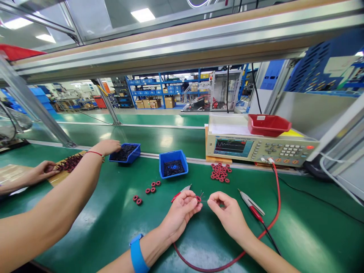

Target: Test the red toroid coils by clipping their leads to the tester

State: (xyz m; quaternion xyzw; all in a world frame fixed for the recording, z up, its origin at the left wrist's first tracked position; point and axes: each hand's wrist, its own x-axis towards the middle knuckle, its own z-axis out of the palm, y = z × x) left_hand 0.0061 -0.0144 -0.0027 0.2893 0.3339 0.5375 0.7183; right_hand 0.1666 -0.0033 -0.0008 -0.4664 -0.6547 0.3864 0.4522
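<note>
My left hand point(182, 210), with a blue band on its wrist, pinches a small red-and-black wound coil point(198, 198) with thin wire leads sticking up. Just to its right, my right hand point(226, 212) has thumb and forefinger pressed together at what looks like a fine lead running from the coil; the wire is faint. A red-handled test clip point(176, 194) lies partly hidden behind my left hand. Another test clip point(253, 206), on a black cable, rests right of my right hand. Several loose coils point(152, 189) are left of my hands, and a cluster of coils point(220, 173) lies beyond them.
A bench meter point(278, 148) with a lit screen stands at the back right, a red tray point(269, 125) on top. A thick red cable point(277, 212) loops across the green bench. Two blue bins point(184, 163) hold dark parts. A co-worker's arm point(68, 193) reaches in from the left.
</note>
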